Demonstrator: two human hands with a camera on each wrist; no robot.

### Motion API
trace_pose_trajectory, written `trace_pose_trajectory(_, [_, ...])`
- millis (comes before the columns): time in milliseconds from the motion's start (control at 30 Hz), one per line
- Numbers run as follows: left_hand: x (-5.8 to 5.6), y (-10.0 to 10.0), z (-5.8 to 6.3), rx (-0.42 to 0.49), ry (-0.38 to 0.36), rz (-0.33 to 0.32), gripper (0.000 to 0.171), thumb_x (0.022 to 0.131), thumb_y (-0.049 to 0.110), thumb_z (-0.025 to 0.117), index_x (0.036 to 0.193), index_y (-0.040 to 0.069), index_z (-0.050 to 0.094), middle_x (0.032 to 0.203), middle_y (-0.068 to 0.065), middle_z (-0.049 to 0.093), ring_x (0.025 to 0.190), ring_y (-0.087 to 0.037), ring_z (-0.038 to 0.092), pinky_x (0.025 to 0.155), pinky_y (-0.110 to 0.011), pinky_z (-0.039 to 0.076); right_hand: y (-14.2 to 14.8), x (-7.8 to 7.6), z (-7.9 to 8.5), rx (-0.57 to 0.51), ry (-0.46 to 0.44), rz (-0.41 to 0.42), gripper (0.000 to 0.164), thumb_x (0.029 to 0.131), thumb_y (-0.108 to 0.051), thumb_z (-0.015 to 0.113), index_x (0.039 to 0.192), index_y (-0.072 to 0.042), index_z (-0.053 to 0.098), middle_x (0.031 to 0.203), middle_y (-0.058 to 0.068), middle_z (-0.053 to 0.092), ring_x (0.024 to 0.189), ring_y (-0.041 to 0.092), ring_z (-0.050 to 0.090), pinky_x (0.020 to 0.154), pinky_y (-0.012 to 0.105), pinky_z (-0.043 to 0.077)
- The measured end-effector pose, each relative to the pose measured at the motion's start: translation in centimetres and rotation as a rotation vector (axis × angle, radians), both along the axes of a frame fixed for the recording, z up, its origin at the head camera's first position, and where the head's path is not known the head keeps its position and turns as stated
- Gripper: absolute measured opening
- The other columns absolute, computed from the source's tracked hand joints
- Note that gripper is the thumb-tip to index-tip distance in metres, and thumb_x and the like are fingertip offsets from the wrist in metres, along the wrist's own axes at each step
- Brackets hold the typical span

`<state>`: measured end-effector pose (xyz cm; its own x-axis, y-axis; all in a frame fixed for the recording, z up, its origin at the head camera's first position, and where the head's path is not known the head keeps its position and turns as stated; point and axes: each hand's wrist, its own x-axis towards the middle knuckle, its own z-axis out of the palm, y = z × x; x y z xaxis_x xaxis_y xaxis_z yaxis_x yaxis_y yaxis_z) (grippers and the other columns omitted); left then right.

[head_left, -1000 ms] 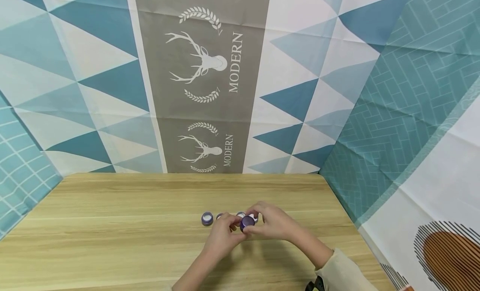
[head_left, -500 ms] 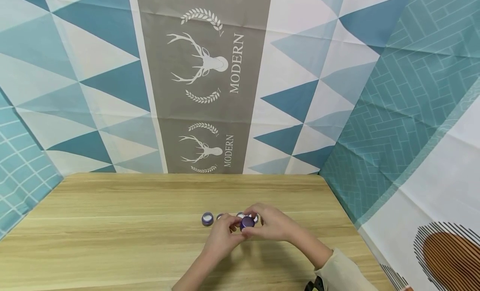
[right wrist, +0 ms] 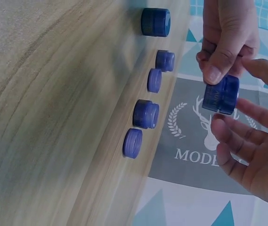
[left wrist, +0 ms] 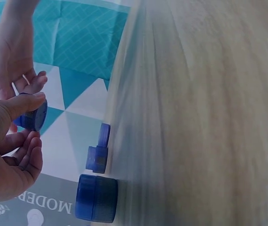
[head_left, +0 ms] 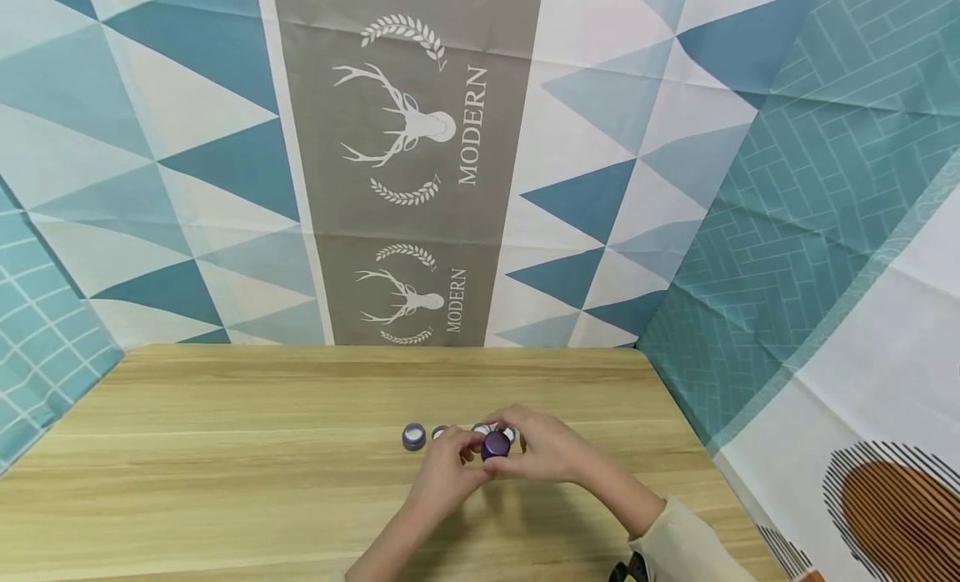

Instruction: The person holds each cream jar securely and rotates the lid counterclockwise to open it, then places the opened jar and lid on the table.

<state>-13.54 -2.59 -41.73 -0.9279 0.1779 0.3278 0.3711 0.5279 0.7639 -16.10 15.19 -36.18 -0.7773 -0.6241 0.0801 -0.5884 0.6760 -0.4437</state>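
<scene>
A small purple-blue jar point(right wrist: 212, 96) with a lid point(head_left: 496, 444) is held up between both hands over the table. My left hand point(head_left: 442, 475) grips the jar's body, its thumb point(right wrist: 215, 74) lying on the side. Around the lid curve the thumb and fingers of my right hand point(head_left: 549, 447); the thumb and fingertips are at its edge. On the table behind stand a wider closed jar point(right wrist: 156, 22) and two open jars with narrower necks, one nearer point(right wrist: 146, 114) and one farther point(right wrist: 165, 61). Two loose lids lie beside them, one at the end point(right wrist: 133, 142) and one in the row point(right wrist: 154, 80).
The jars and lids form a row on a wooden table point(head_left: 225, 474). A patterned cloth backdrop point(head_left: 405, 173) rises behind the table's rear edge, with teal cloth point(head_left: 817, 182) along the right side.
The held jar and its lid have tilted slightly and shifted a little to the right. Both hands stay nearly in place; the right fingers have moved slightly around the lid.
</scene>
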Motion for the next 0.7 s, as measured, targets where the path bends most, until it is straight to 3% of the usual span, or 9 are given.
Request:
trace_pose_trajectory(133, [-0.03,0.02,0.12,-0.001,-0.009,0.003,0.03,0.069,0.024,0.081,0.091,0.007,0.071,0.082,-0.001,0.059,0.074,-0.01,0.051,0.064,-0.018,0.044,-0.01,-0.04,-0.05,0.003,0.009,-0.037,0.042,0.083,-0.042,0.067,0.113,-0.013,0.062,0.099,-0.004,0.061,0.069,0.005,0.049,0.057,0.017,0.043])
trace_pose_trajectory(233, [0.05,0.04,0.16,0.007,-0.019,-0.001,0.029,0.069,0.028,0.081,0.088,0.008,0.071,0.083,-0.001,0.059,0.075,-0.011,0.052,0.065,-0.018,0.044,-0.01,-0.09,-0.02,0.01,0.028,-0.002,0.032,0.084,-0.031,0.068,0.111,-0.015,0.063,0.099,-0.004,0.062,0.069,0.003,0.049,0.058,0.016,0.043])
trace_pose_trajectory(333, [0.12,0.02,0.15,0.009,-0.017,-0.003,0.028,0.07,0.026,0.08,0.089,0.008,0.071,0.083,-0.001,0.06,0.075,-0.011,0.053,0.065,-0.018,0.045,0.01,-0.06,0.05,0.009,0.021,0.038,0.034,0.083,-0.027,0.068,0.115,-0.016,0.062,0.105,-0.003,0.063,0.07,0.002,0.049,0.058,0.015,0.044])
trace_pose_trajectory(533, [0.12,-0.04,0.25,0.007,-0.015,0.002,0.031,0.069,0.021,0.08,0.095,0.006,0.071,0.084,-0.001,0.06,0.075,-0.011,0.053,0.065,-0.018,0.045,0.01,0.1,0.1,-0.012,-0.023,-0.018,0.048,0.082,-0.044,0.067,0.121,-0.018,0.059,0.107,-0.005,0.06,0.074,0.007,0.052,0.061,0.018,0.044])
trace_pose_trajectory(700, [0.16,-0.09,0.4,0.009,-0.051,0.003,0.032,0.07,0.029,0.08,0.092,0.008,0.07,0.085,-0.001,0.059,0.076,-0.011,0.052,0.065,-0.018,0.044,-0.17,-0.01,0.01,-0.003,0.027,-0.05,0.037,0.082,-0.041,0.069,0.108,-0.015,0.064,0.091,-0.007,0.059,0.077,0.005,0.049,0.065,0.019,0.042])
